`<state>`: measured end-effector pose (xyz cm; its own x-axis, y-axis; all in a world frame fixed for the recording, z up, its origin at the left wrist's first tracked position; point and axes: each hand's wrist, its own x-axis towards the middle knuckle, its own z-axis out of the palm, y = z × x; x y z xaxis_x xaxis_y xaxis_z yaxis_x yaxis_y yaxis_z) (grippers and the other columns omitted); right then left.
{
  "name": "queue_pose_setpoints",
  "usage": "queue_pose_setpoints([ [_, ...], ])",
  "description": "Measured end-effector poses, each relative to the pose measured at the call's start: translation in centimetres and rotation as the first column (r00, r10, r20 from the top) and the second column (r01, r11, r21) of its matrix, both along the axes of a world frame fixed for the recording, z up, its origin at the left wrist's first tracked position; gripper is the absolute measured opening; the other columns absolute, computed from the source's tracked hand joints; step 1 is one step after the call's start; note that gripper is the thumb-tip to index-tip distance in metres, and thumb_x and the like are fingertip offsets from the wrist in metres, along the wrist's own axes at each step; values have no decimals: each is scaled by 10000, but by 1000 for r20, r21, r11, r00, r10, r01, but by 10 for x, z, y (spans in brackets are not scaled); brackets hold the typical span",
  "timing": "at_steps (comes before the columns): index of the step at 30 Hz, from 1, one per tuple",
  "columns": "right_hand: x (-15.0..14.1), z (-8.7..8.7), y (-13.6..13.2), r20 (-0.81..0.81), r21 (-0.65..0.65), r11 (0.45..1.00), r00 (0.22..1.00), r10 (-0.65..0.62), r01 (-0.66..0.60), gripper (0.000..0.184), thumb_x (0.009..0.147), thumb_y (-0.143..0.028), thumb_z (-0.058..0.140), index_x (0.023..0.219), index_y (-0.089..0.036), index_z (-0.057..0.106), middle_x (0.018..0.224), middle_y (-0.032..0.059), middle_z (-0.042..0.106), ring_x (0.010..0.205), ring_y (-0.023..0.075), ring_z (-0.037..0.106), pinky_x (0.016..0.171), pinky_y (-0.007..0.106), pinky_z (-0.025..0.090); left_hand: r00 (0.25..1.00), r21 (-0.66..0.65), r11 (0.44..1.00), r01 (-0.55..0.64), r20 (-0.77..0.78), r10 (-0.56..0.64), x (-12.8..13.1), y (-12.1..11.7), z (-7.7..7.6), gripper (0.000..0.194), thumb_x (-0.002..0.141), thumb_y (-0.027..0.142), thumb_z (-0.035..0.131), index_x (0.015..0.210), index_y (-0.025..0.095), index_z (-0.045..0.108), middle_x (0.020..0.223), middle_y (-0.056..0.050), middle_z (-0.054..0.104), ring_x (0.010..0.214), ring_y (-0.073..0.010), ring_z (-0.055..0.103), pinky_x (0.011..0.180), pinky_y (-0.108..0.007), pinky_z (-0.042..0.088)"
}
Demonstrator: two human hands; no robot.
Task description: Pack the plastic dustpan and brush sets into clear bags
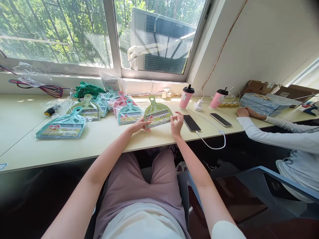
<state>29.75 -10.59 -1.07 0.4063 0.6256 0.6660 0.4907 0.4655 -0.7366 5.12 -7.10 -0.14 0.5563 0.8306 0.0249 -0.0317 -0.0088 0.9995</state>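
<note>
Left hand (pixel 141 126): arm extended from the lower left of the frame, fingers closed on the lower left corner of a wrapped green dustpan (pixel 158 114). Right hand (pixel 177 124): arm extended from the lower right, wrist bent up, thumb and fingertips pinching the same dustpan's right edge. Dustpan: centre of the frame, tilted, handle toward the window (pixel 116 36), over the pale surface (pixel 107 141).

Containers. Two pink cups, right of centre, upright, black lids on, contents hidden: one nearer (pixel 186 98), one farther right (pixel 218 99). Clear wrappers around the dustpans, each of the front ones showing a brush and a printed label. Green plastic bag (pixel 88 90), crumpled, behind the dustpans; contents not discernible. Blue patterned box (pixel 260 103) and brown cardboard boxes (pixel 259 87), right edge area; insides not visible.

Other items. Left of the hands: teal dustpan (pixel 62 126), front left; second green dustpan (pixel 87 109) behind it; pink dustpan (pixel 121 99); another teal dustpan (pixel 129 112), just beside the left hand; further teal ones at the back. Black-and-yellow tool (pixel 52 109) and coiled wires (pixel 51 89), upper left. Phone (pixel 191 123), just beside the right hand, white cable (pixel 225 141) attached and looping past the surface's edge. Second phone (pixel 221 119), farther right. Another person's hands (pixel 245 112), folded, at the right.
</note>
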Motion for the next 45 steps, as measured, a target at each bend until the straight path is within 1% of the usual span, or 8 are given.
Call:
queue_pose_setpoints([
  [3, 5, -3, 7, 35, -40, 999, 999, 13, -11, 120, 918, -312, 638, 951, -224, 564, 1377, 174, 597, 1137, 235, 634, 971, 398, 562, 998, 44, 998, 35, -59, -32, -2, -5, 6, 483, 870, 367, 807, 1172, 183, 477, 786, -10, 731, 611, -171, 740, 535, -249, 523],
  [7, 21, -8, 17, -87, -282, 952, 991, 97, -118, 567, 836, -393, 780, 1324, -201, 565, 1421, 195, 628, 1125, 247, 681, 923, 377, 587, 993, 64, 997, 45, -111, -38, -2, -6, 7, 468, 877, 369, 795, 1158, 180, 473, 810, -34, 741, 586, -171, 724, 504, -249, 499],
  [12, 38, -13, 28, -271, -513, 738, 899, 345, -438, 449, 731, -461, 841, 1053, -156, 773, 890, 83, 795, 931, 256, 745, 897, 394, 595, 987, 47, 998, 45, -158, -37, 1, -3, 4, 598, 860, 408, 822, 1286, 192, 462, 884, -57, 765, 562, -181, 722, 492, -246, 504],
  [18, 37, -17, 33, -284, -461, 824, 935, 214, -329, 296, 710, -422, 823, 836, -157, 785, 729, 47, 760, 857, 250, 740, 837, 386, 590, 990, 81, 996, 34, -138, -22, 4, -14, 13, 761, 946, 636, 630, 1542, 193, 465, 1259, -204, 737, 731, -242, 793, 635, -309, 608],
  [24, 34, -21, 32, -261, -454, 861, 958, 118, -229, 236, 747, -384, 771, 807, -157, 758, 818, 80, 794, 934, 269, 754, 922, 417, 586, 994, 236, 969, -80, -55, 96, 15, -12, 7, 1195, 646, 253, 960, 1658, 338, 330, 1594, -216, 511, 883, -221, 785, 724, -330, 654],
  [31, 31, -23, 30, -249, -375, 851, 924, 290, -368, 284, 798, -425, 751, 926, -172, 757, 1009, 127, 818, 1073, 282, 744, 1016, 446, 570, 966, 87, 962, -258, 16, 257, 19, 0, -4, 415, 945, 426, 738, 1162, 84, 650, 1001, -158, 785, 686, -203, 769, 652, -325, 674],
  [39, 28, -24, 27, -254, -388, 789, 879, 405, -476, 495, 841, -618, 694, 1141, -235, 607, 1283, 135, 720, 1235, 295, 671, 1135, 487, 500, 930, 148, 921, -360, -16, 366, 22, 4, -7, 339, 970, 370, 690, 1173, 113, 602, 1054, -141, 763, 594, -174, 739, 540, -307, 651],
  [45, 23, -21, 25, -279, -453, 764, 887, 367, -459, 969, 544, -575, 958, 1324, -250, 483, 1330, 155, 692, 1229, 316, 666, 1137, 508, 504, 959, 124, 959, -254, -96, 266, 18, -1, -2, 453, 1000, 499, 616, 1296, 159, 586, 1205, -158, 753, 491, -128, 679, 459, -255, 584],
])
